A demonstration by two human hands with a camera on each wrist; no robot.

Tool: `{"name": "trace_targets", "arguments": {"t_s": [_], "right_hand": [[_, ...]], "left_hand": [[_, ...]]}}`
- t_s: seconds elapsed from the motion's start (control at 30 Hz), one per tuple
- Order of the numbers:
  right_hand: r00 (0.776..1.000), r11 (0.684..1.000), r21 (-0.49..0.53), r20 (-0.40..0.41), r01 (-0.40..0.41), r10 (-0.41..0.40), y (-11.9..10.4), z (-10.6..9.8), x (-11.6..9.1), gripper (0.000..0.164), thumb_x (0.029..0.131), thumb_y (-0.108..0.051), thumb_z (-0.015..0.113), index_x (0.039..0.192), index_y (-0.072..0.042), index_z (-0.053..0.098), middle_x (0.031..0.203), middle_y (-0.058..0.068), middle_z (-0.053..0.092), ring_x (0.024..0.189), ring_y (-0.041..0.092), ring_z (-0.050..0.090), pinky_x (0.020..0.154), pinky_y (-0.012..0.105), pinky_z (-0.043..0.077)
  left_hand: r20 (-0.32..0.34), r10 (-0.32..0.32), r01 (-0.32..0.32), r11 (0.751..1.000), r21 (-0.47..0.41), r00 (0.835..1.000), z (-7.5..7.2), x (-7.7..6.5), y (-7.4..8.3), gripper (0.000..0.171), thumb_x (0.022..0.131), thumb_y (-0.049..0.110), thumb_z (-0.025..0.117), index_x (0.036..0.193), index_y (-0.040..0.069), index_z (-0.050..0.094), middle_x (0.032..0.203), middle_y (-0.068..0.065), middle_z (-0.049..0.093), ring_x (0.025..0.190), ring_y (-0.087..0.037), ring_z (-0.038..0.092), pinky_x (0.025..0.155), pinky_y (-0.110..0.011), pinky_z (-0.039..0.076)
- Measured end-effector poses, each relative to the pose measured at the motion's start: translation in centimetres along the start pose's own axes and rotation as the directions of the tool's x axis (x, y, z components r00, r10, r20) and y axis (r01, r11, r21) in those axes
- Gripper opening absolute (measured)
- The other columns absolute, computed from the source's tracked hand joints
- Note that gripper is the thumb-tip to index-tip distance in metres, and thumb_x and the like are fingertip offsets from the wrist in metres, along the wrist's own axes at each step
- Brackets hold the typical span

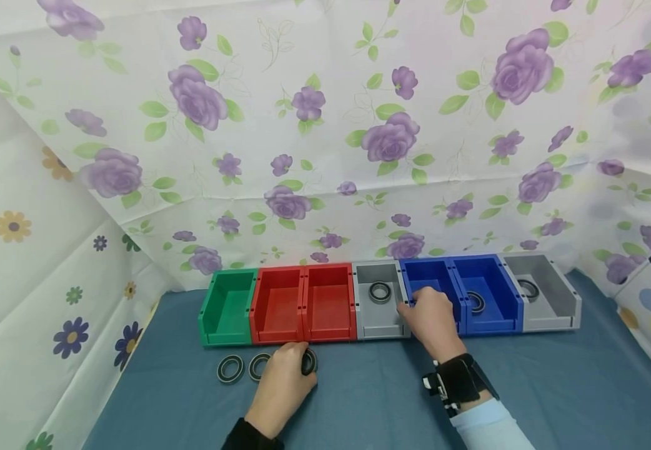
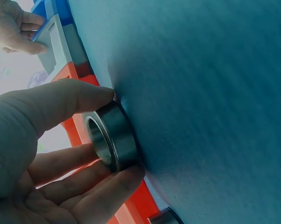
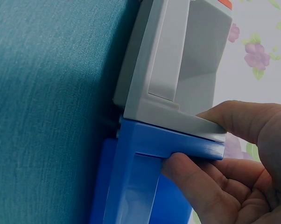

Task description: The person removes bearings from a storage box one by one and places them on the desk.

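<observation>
My left hand (image 1: 283, 381) pinches a ball bearing (image 2: 113, 135) between thumb and fingers, low over the cloth in front of the red bins (image 1: 329, 306). The bearing stands on edge in the grip. To its left lie two more bearings, one flat (image 1: 230, 369) and one partly covered by the hand (image 1: 258, 367). With its thumb on the grey bin's side and fingers on the blue side, my right hand (image 1: 432, 322) pinches the adjoining walls of the middle grey bin (image 3: 154, 105) and the left blue bin (image 3: 131, 172). That hand hides part of the blue bin's inside.
Bearings lie in the middle grey bin (image 1: 380, 292), the right blue bin (image 1: 477, 302) and the far-right grey bin (image 1: 528, 289). A green bin (image 1: 227, 306) ends the row at left. Behind the row hangs a flowered sheet (image 1: 325, 144); blue cloth (image 1: 370, 400) covers the table.
</observation>
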State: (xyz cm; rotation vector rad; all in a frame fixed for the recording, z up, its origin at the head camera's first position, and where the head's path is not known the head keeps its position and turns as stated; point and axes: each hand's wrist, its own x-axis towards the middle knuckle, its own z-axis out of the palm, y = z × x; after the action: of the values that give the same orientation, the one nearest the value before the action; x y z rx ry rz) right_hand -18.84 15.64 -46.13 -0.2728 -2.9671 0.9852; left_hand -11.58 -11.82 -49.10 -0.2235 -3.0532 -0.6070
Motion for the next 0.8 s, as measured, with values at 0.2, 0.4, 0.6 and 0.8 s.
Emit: {"name": "trace_targets", "arguments": {"t_s": [0.2,0.4,0.6,0.8], "right_hand": [[1.0,1.0,0.0,-0.004,0.002,-0.002,0.0,0.0,0.0,0.042,0.083,-0.03,0.065,0.111,0.001,0.063,0.088,0.011,0.061,0.057,0.015,0.053,0.045,0.027,0.043],[1.0,1.0,0.002,0.002,0.001,-0.001,0.0,0.0,0.0,0.045,0.083,-0.03,0.065,0.114,0.002,0.061,0.093,0.012,0.061,0.058,0.014,0.054,0.045,0.027,0.044],[1.0,1.0,0.0,0.012,-0.004,0.004,0.1,0.0,-0.1,0.047,0.084,-0.03,0.065,0.116,0.003,0.06,0.099,0.015,0.061,0.062,0.015,0.054,0.047,0.027,0.044],[1.0,1.0,0.004,0.013,-0.003,0.003,0.1,-0.1,-0.1,0.047,0.084,-0.03,0.065,0.117,0.003,0.06,0.105,0.018,0.061,0.063,0.015,0.055,0.048,0.027,0.045]], "left_hand": [[0.004,0.014,-0.014,1.0,0.022,1.0,0.2,-0.1,0.0,0.04,0.068,0.016,0.077,0.105,0.004,0.065,0.098,-0.005,0.062,0.09,-0.015,0.058,0.074,-0.034,0.05],[0.008,0.009,-0.009,1.0,0.019,1.0,0.0,-0.1,0.2,0.041,0.069,0.016,0.078,0.105,0.003,0.065,0.098,-0.005,0.062,0.089,-0.015,0.058,0.074,-0.035,0.051],[-0.026,0.025,-0.024,0.999,0.028,0.999,-0.7,-0.2,0.8,0.044,0.07,0.019,0.078,0.109,0.004,0.064,0.101,-0.006,0.062,0.092,-0.016,0.058,0.075,-0.035,0.051],[-0.086,0.054,-0.052,0.998,0.023,0.995,-2.0,0.0,2.0,0.045,0.073,0.023,0.077,0.113,0.006,0.064,0.105,-0.005,0.062,0.095,-0.017,0.058,0.077,-0.035,0.05]]}}
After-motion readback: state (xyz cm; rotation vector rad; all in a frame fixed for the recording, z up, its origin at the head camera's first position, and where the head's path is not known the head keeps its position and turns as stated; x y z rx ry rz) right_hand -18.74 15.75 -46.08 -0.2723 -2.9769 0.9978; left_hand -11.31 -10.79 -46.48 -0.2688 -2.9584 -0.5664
